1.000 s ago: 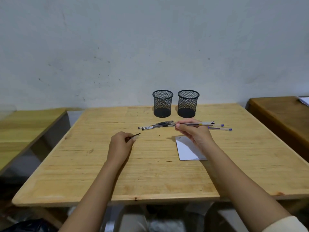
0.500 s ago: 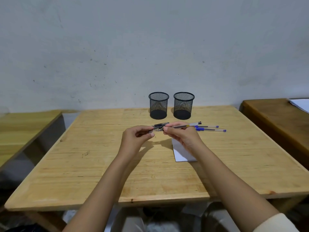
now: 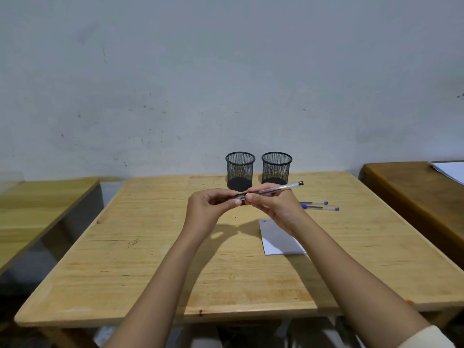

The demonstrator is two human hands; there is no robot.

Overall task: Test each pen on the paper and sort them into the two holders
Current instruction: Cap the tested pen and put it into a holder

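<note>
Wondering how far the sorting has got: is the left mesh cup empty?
Empty: nothing pokes above the left cup, and its mesh shows no pens inside, only the dark base.

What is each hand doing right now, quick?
Left hand: pinches the dark end of the pen.
Right hand: grips the same pen by its clear barrel.

Left holder (image 3: 240, 169) and right holder (image 3: 276, 168) side by side at the back of the desk (image 3: 125, 272), left hand (image 3: 208, 209) and right hand (image 3: 278, 207) pinching a pen (image 3: 281, 189) before them, paper (image 3: 278, 242) right of centre, two loose pens (image 3: 322, 208) behind it.
</note>
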